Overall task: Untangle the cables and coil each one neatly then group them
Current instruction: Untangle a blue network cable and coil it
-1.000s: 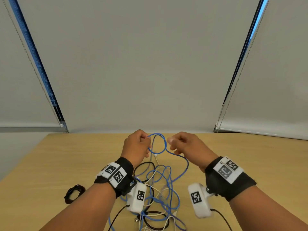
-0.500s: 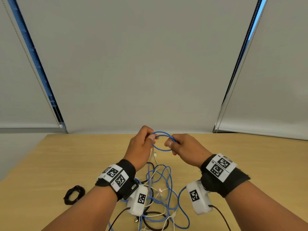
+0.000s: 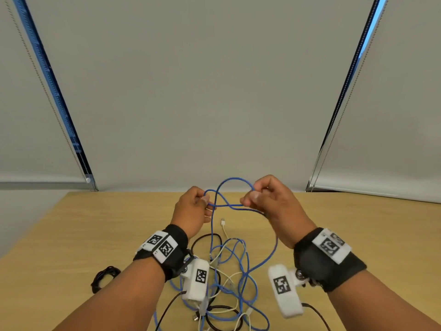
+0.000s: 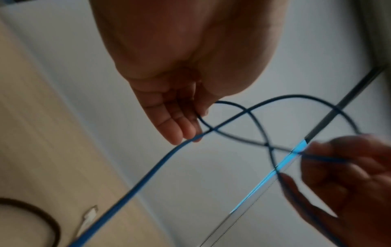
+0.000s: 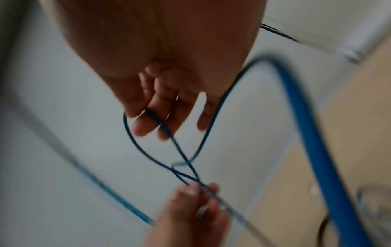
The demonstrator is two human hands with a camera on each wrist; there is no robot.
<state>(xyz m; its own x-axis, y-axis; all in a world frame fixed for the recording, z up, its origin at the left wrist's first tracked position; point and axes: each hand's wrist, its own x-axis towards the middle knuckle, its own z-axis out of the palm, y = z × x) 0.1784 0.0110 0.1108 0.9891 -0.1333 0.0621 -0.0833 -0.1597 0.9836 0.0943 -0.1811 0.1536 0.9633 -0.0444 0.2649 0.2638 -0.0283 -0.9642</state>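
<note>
Two bare hands raised above a light wooden table (image 3: 71,235), largest thing in view. Left hand (image 3: 191,211) and right hand (image 3: 269,204) each pinching the thin blue cable (image 3: 235,181), fingers curled, crossed loops held between them. Below, tangled blue, white and black cables (image 3: 229,278); leftward, small coiled black cable (image 3: 103,278).

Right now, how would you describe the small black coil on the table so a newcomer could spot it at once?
Start at the wooden table and find the tangle of blue, white and black cables between the forearms. Look past the left hand's wrist to the tangle's left: the small black coil lies there alone. Unlike its neighbours, it is already wound tight and touches no other cable.
</note>
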